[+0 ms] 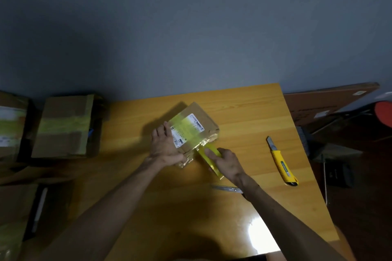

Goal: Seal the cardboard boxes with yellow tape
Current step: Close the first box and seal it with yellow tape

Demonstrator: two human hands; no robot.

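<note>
1 view only: a wide-angle camera on the person's head, looking forward and steeply down from above the near edge of the table (244,112). The table fills the lower middle of the frame; its far edge meets a grey wall (191,27) taking the upper half. Both forearms (118,193) enter from the bottom, and the left hand (164,147) and right hand (228,162) sit close, near the table's middle. Floor (360,218) shows past its right edge.

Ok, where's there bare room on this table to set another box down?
Bare wood on the table: the far strip behind the cardboard box, the left end beside it, and the gap between box and utility knife. Crowded around the right hand, yellow tape and scissors.
</note>
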